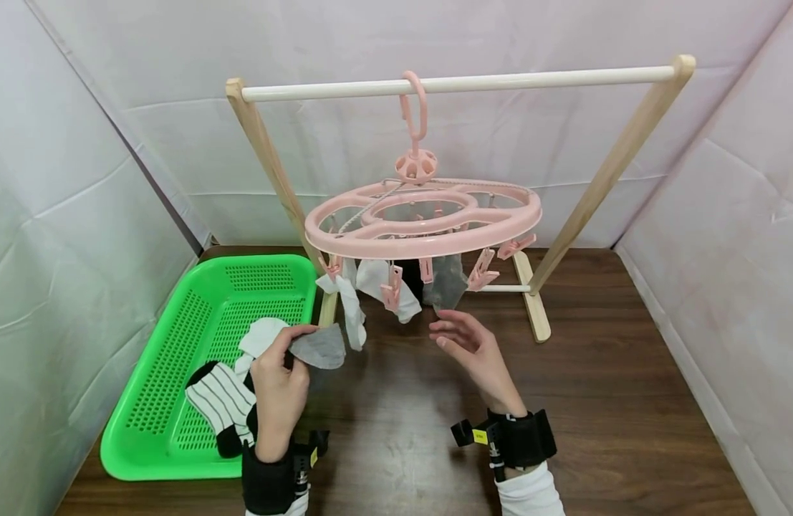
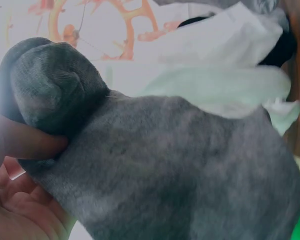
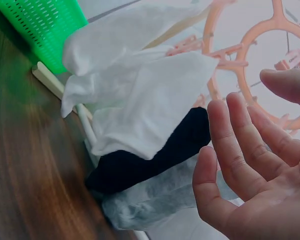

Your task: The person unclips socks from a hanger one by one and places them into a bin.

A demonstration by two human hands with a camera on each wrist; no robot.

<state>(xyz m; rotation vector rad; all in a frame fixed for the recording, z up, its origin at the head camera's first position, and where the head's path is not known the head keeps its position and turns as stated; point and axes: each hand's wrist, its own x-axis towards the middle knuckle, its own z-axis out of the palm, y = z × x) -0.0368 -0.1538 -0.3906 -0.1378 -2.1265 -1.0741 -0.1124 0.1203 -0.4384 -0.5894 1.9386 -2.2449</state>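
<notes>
My left hand (image 1: pixel 281 383) pinches a grey sock (image 1: pixel 320 347) between thumb and fingers, beside the green basket. In the left wrist view the grey sock (image 2: pixel 180 160) fills much of the picture, its end bunched near the thumb. My right hand (image 1: pixel 470 351) is held out below the pink round clip hanger (image 1: pixel 422 247), fingers loosely bent and nothing in them. White socks (image 3: pixel 155 100), a black sock (image 3: pixel 155 155) and another grey sock (image 3: pixel 150 200) hang from the hanger, close to the right hand. Several pink clips (image 1: pixel 481 271) dangle at the hanger's front and right.
A green basket (image 1: pixel 145 451) at the left holds a striped sock (image 1: pixel 222 401) and a white sock (image 1: pixel 262 335). The hanger hooks over a white rail (image 1: pixel 531 79) on wooden legs (image 1: pixel 609 175). White cloth walls (image 1: pixel 725 215) surround the brown table (image 1: pixel 628 401).
</notes>
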